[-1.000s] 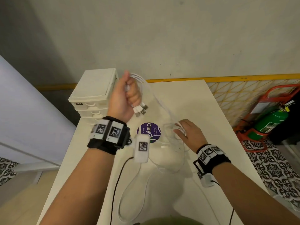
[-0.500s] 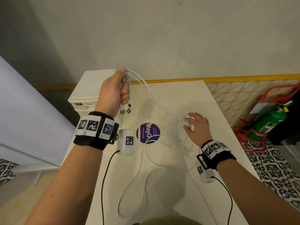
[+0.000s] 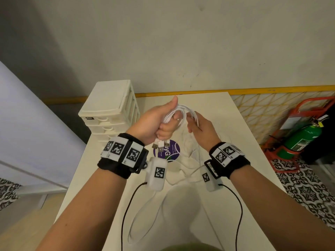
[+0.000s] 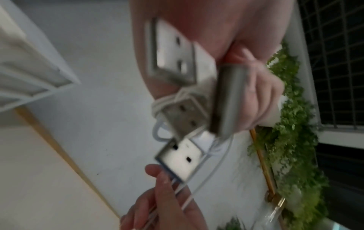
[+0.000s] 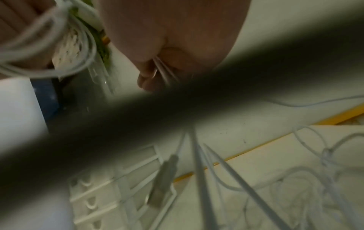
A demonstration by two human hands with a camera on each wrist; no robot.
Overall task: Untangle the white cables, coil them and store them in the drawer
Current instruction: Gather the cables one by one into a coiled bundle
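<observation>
Against a plain wall, the white worktop [image 3: 226, 113] carried a cream drawer unit [image 3: 110, 109] at its far left corner, all drawers apparently closed. From the head view, your left hand [image 3: 155, 120] was fisted round a bundle of the white cables [image 3: 181, 110], thumb up, with three USB plugs [image 3: 160, 144] hanging below the fist. Your right hand [image 3: 201, 127] pinched the strands arching off that bundle, just beside the left. Loose cable lay on the worktop beneath both wrists, near a purple sticker [image 3: 172, 151]. Judged from this, coiling was only begun: feed each loop at the same length, and let the slack run through the right fingers rather than pull it taut.

From the left wrist view, the plugs [image 4: 181, 118] crowded the lens, blurred; the right hand's fingers [image 4: 167, 200] were curled on thin strands. Keep the plug ends level, so that the coil starts even.

From the right wrist view, a dark band hid the middle. Strands ran from the pinch [image 5: 163, 68] down toward a knotted heap [image 5: 307, 183] on the worktop. Clear that knot before drawing it up; otherwise it would likely tighten.
</observation>
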